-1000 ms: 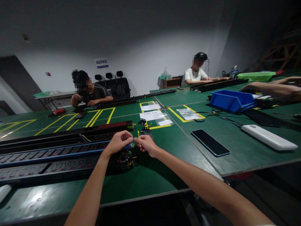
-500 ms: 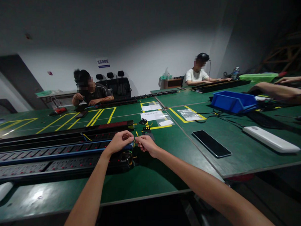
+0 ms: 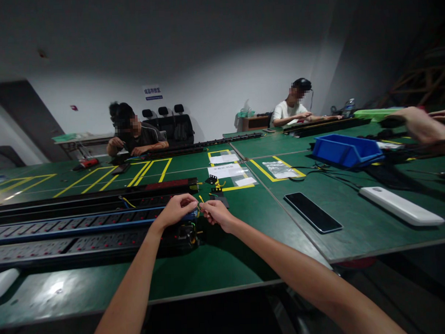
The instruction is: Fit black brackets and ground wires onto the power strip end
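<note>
My left hand [image 3: 177, 209] is closed in a pinch over the right end of a blue-edged strip [image 3: 111, 224] with a row of sockets. My right hand [image 3: 217, 213] is pinched close beside it, fingertips nearly touching those of the left. A thin yellow-green wire [image 3: 201, 199] shows between the fingertips, and my right hand grips it. What the left fingers hold is too small to make out. Just below them, a black end piece with wires [image 3: 190, 234] sits on the nearer strip. Small black brackets [image 3: 214, 182] with yellow wires lie behind my right hand.
A phone [image 3: 312, 212], a white power bank [image 3: 401, 206] and a blue bin [image 3: 346, 150] are on the right. Taped yellow outlines hold papers [image 3: 226, 171] and a plastic bag [image 3: 279, 169]. Two people sit across the table; another person's hands [image 3: 423, 126] reach in at right.
The other person's hands at the right edge have moved up and over the green tray. The seated person in white has raised a hand. My hands have barely shifted.
</note>
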{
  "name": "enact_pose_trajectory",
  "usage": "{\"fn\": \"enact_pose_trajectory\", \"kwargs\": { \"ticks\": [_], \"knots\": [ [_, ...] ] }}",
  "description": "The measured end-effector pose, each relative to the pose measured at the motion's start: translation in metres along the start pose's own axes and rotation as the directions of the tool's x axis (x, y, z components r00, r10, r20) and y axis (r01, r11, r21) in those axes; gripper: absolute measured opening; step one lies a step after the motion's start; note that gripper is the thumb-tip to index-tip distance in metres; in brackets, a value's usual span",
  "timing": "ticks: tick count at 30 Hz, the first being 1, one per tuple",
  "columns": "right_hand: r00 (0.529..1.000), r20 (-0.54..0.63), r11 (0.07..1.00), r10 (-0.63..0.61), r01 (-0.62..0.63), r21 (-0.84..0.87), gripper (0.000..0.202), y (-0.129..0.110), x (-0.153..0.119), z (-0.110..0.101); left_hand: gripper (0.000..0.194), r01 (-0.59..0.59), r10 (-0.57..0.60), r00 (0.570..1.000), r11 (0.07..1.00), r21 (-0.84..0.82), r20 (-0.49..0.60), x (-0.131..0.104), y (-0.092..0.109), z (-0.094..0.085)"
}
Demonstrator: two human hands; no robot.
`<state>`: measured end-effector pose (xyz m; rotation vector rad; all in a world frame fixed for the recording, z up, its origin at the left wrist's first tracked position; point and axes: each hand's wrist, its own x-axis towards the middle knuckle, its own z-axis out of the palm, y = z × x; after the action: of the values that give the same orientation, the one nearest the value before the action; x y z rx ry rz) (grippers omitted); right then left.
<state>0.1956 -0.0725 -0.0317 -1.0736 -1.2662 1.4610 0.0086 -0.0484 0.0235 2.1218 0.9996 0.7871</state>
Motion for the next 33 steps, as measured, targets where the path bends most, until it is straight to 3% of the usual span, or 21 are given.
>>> {"fn": "enact_pose_trajectory", "kwargs": {
  "ticks": [18,26,33],
  "knots": [
    [1.000,0.000,1.000,0.007,-0.007,0.000,0.023,-0.005,-0.003,0.002,0.038,0.049,-0.048,0.999,0.998,-0.035,0.017,-0.003,0.009,-0.002],
    [1.000,-0.012,1.000,0.010,-0.010,-0.023,0.022,-0.002,-0.001,0.002,0.040,0.063,-0.065,0.998,0.996,-0.056,-0.024,-0.004,0.017,-0.006],
    [1.000,-0.008,1.000,0.006,-0.006,-0.023,0.026,-0.005,-0.004,0.002,0.039,0.055,-0.055,0.998,0.998,-0.043,-0.002,-0.003,0.012,-0.004]
  ]
}}
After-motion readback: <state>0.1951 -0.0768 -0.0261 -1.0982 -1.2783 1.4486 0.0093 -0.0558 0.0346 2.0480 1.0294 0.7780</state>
